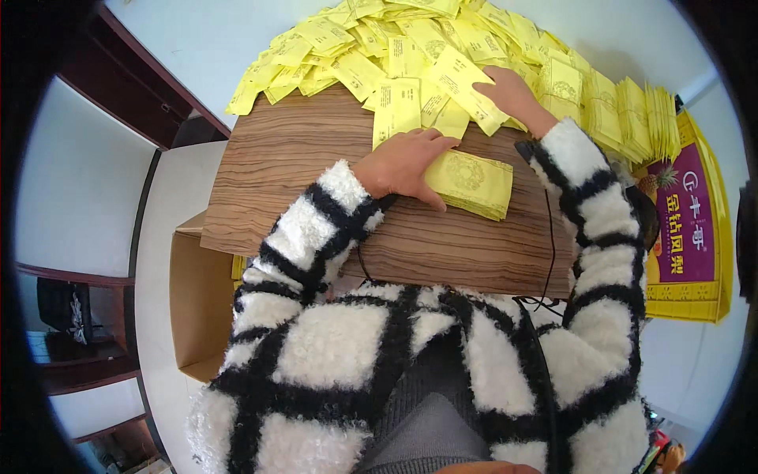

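Observation:
On the wood-grain table lies a neat stack of flat yellow paper packets (477,183). My left hand (404,166) is closed around its left end, thumb along the near side and fingers along the far side. Farther off to the right, my right hand (516,98) pinches the edge of a single yellow packet (462,83) at the front of a loose heap. Its fingertips are partly hidden. Another yellow packet (397,107) lies just beyond my left hand.
A heap of loose yellow packets (355,43) covers the table's far side. Bundled packets (604,110) stand in rows at the right. A yellow-and-purple carton (685,225) is beside the table's right edge, and an open cardboard box (197,304) stands at left. A thin black cord (550,237) hangs near my right sleeve.

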